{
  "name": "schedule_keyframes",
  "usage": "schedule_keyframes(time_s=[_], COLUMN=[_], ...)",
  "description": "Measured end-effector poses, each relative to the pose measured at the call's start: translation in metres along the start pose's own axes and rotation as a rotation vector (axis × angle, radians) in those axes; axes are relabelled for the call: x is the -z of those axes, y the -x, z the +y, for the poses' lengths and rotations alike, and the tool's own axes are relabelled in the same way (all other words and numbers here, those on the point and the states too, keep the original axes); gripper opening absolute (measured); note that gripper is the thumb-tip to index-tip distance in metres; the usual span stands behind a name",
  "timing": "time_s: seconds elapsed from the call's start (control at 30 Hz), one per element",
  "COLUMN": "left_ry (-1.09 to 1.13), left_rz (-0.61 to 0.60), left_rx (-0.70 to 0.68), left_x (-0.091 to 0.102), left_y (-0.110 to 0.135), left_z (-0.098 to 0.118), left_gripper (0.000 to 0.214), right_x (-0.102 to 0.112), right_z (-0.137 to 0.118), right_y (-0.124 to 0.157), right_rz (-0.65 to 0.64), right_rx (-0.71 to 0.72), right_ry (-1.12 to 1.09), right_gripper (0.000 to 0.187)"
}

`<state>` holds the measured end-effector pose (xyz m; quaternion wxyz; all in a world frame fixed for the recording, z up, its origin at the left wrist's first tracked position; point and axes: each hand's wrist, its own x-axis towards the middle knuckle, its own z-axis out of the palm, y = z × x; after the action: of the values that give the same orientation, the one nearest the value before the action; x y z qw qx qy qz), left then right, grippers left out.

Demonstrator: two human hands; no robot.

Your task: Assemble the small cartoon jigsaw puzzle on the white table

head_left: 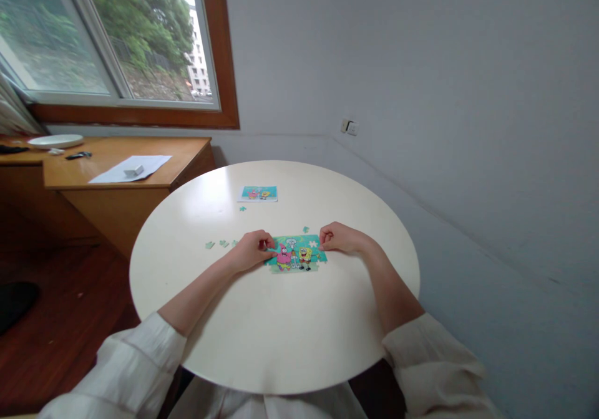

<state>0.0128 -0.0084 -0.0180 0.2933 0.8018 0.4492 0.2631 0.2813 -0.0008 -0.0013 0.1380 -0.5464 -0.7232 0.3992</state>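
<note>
A partly assembled jigsaw puzzle (285, 268), with pink, white and yellow cartoon figures on teal, lies flat on the round table. At its left edge my left hand (253, 249) is closed, thumb and fingers curled against the border. My right hand (342, 238) is closed at the upper right edge, fingertips pinched against the puzzle. A gap shows near the upper right of the picture. Just above it lies a loose puzzle piece (306, 229). Several more pieces, among them a pale one (210, 244), lie left of my left hand, which partly covers one.
The round white table (281, 338) stands close to the wall. Toward its far side lie a picture card (259, 194) and another loose piece (243, 209). A wooden desk (191, 151) at the left bears a paper sheet (110, 173), a small white box (133, 170) and a plate (56, 140).
</note>
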Motion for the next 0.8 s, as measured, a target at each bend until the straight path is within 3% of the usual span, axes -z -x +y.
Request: schedule_keyframes(time_s=[0.2, 0.33, 0.53, 0.8], left_ry=[-0.005, -0.002, 0.011, 0.078], left_rz=[0.004, 0.039, 0.183, 0.322], left_rx=[-0.012, -0.008, 0.018, 0.091], left_x=[-0.001, 0.001, 0.008, 0.024], left_y=[0.0, -0.001, -0.004, -0.006], left_z=[-0.003, -0.005, -0.009, -0.006], left_gripper=[0.017, 0.014, 0.013, 0.011], right_x=[0.001, 0.0, -0.005, -0.008], right_z=[0.001, 0.002, 0.004, 0.009], right_y=[0.002, 0.0, -0.008, -0.015], right_rz=[-0.005, 0.123, 0.353, 0.454], right_rx=[0.033, 0.048, 0.075, 0.084], right_ry=[-0.09, -0.153, -0.049, -0.06], right_gripper=[0.021, 0.024, 0.027, 0.024])
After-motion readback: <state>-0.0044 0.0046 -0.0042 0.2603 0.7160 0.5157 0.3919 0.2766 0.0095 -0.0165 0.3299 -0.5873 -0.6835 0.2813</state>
